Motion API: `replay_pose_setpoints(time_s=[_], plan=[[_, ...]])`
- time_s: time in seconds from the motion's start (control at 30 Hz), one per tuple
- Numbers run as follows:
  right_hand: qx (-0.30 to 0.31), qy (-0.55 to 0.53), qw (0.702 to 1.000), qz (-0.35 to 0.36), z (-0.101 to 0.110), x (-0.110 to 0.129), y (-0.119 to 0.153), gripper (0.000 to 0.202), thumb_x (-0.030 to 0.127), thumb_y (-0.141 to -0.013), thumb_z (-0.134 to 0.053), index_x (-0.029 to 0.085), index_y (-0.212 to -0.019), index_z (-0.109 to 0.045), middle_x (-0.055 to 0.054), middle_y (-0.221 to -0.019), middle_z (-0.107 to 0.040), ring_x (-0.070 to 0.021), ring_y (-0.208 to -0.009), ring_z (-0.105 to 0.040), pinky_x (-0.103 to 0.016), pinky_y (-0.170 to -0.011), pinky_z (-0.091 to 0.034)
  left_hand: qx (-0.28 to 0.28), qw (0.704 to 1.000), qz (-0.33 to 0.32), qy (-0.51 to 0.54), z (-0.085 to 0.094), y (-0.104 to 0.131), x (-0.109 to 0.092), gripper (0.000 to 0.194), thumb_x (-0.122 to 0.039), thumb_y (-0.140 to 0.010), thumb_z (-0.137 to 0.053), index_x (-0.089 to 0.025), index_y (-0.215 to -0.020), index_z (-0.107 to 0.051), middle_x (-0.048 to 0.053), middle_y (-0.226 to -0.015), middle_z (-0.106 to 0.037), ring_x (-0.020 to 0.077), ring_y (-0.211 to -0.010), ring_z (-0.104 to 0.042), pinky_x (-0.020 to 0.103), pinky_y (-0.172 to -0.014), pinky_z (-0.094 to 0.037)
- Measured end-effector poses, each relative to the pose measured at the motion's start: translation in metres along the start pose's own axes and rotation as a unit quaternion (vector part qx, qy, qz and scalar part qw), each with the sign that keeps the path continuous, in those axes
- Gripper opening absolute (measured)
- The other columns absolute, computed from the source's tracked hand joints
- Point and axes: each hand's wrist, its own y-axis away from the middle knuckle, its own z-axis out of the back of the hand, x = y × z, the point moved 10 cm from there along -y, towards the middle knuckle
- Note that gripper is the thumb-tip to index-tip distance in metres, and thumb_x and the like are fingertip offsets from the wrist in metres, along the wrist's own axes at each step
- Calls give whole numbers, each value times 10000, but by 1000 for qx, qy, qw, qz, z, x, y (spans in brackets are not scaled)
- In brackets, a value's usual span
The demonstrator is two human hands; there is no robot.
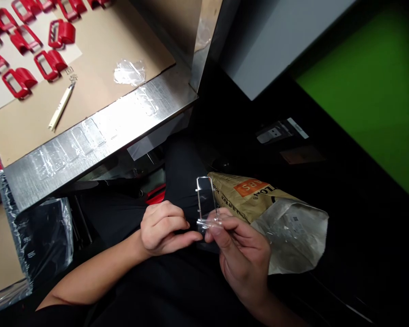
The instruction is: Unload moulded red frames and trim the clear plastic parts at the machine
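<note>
In front of my lap, my right hand (pixel 243 247) pinches the lower end of a clear plastic window panel (pixel 206 197) with small side tabs, which stands upright. Crumpled clear film (pixel 209 221) gathers around that end, by the right fingertips. Close on the left, my left hand (pixel 167 229) has its fingers curled and its thumb stretched towards the film. A gap shows between that thumb and forefinger, with nothing seen in it. Whether the thumb tip touches the film or panel, I cannot tell.
Several red plastic frames (pixel 51 63) lie on the cardboard-covered bench, with a utility knife (pixel 61 106) and a pile of clear film (pixel 129 72). Several clear panels (pixel 82 139) line the metal edge (pixel 122 122). An open paper sack (pixel 289 231) stands at right.
</note>
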Motion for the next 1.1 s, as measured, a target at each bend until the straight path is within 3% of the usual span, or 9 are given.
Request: replay_pose_setpoints(time_s=[0.2,0.33,0.4,0.5,0.57,0.77,0.93,1.03,1.1], plan=[[5,27,1000,-1,-2,0,-1,175,171,-952,-656,208,-784,-692,-24,-761,-639,-183,-859,-610,-318,-762,-491,-22,997,57,56,2,-1,6,318,-272,-800,-882,-131,-861,-604,30,-742,-614,135,-634,-591,252,-569,-492],[10,60,998,16,-5,4,1,171,167,-942,-666,211,-781,-701,-23,-769,-655,-179,-860,-618,-310,-759,-505,-73,976,172,115,4,7,24,298,-207,-796,-868,-158,-828,-576,7,-743,-570,117,-647,-539,226,-573,-449],[13,81,996,22,-6,5,3,160,149,-932,-675,213,-789,-706,-23,-774,-664,-179,-868,-627,-308,-759,-513,-74,942,271,187,-4,16,39,338,-214,-772,-885,-170,-852,-559,-8,-781,-546,94,-636,-489,208,-572,-423],[37,105,993,37,-11,6,4,131,113,-915,-683,214,-838,-715,-26,-804,-681,-187,-880,-642,-321,-753,-530,-49,853,417,310,-25,37,58,457,-231,-715,-930,-189,-905,-517,-31,-832,-502,62,-621,-412,180,-558,-379],[61,123,989,61,-17,10,3,138,84,-904,-684,216,-887,-720,-29,-837,-692,-190,-896,-646,-333,-764,-537,-37,807,469,358,-33,46,63,515,-225,-687,-947,-198,-934,-496,-40,-837,-481,57,-629,-387,168,-555,-357],[163,177,958,153,-43,36,0,239,-21,-856,-674,198,-951,-693,-19,-808,-679,-183,-872,-608,-355,-785,-528,-20,771,470,429,-29,49,64,626,-228,-643,-969,-218,-1026,-473,-26,-934,-475,48,-659,-365,159,-556,-328],[251,203,923,208,-66,47,5,316,-66,-834,-645,164,-1050,-668,-53,-875,-689,-184,-855,-577,-372,-770,-526,-16,765,469,441,-23,58,56,748,-319,-559,-1021,-220,-1063,-478,-1,-986,-483,49,-677,-389,153,-552,-341],[276,200,911,233,-77,49,8,344,-87,-814,-639,151,-1064,-654,-52,-852,-679,-169,-786,-572,-385,-763,-522,-67,780,448,433,-5,54,63,737,-350,-565,-1020,-225,-1043,-473,-9,-976,-484,41,-662,-398,144,-542,-338],[294,190,906,239,-84,49,12,333,-89,-813,-629,146,-1048,-647,-46,-824,-669,-158,-739,-571,-386,-752,-519,-131,795,423,415,21,45,78,671,-363,-634,-985,-228,-1035,-464,-15,-964,-479,45,-669,-424,139,-550,-360]])
